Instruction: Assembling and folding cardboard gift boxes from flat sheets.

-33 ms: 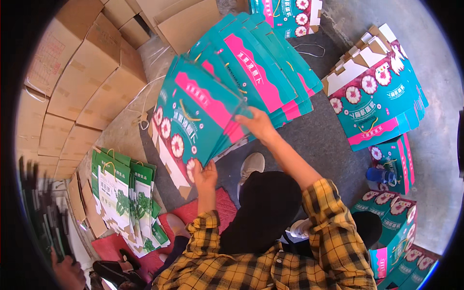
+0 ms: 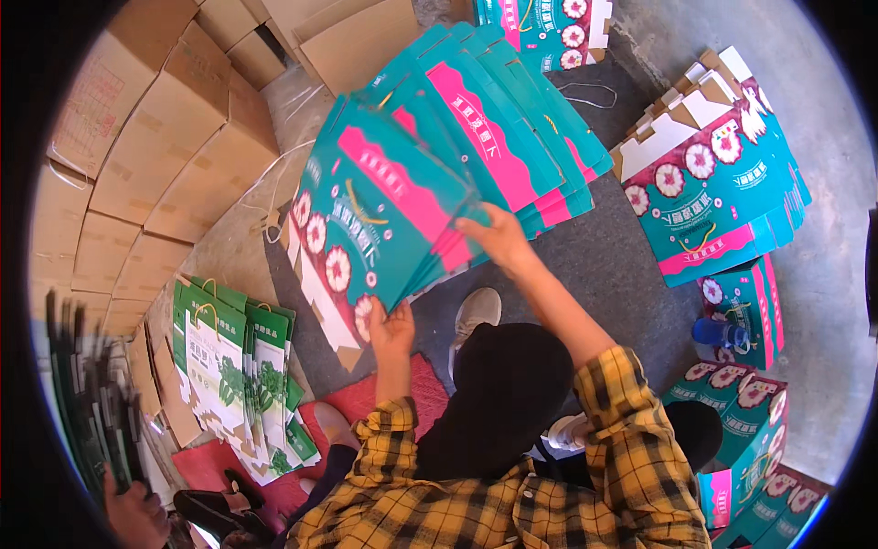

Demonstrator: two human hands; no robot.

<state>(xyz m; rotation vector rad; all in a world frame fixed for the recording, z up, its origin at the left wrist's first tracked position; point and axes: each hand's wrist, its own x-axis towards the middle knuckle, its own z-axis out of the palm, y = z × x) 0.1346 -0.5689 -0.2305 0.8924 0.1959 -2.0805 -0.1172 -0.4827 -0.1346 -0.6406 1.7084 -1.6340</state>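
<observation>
Several flat teal gift boxes with pink bands, printed slices and yellow rope handles are fanned in a tilted stack in front of me. Their near corner is pinched by my left hand, the fingers closed on the edge. On the right edge, my right hand is closed with the thumb over the top box. Behind and to the right, overlapping the held boxes in view, lies a bigger pile of the same flat boxes. White and brown flaps stick out along the left side of the held ones.
Brown cartons are piled at the left. Green and white flat boxes stand on a red mat. More teal boxes lean by the right wall, near a blue cup-like container. Another person's hand holds dark strips at lower left.
Both my hands and the held boxes have shifted slightly to the right. The other person's hand at the lower left has also moved a little to the right.
</observation>
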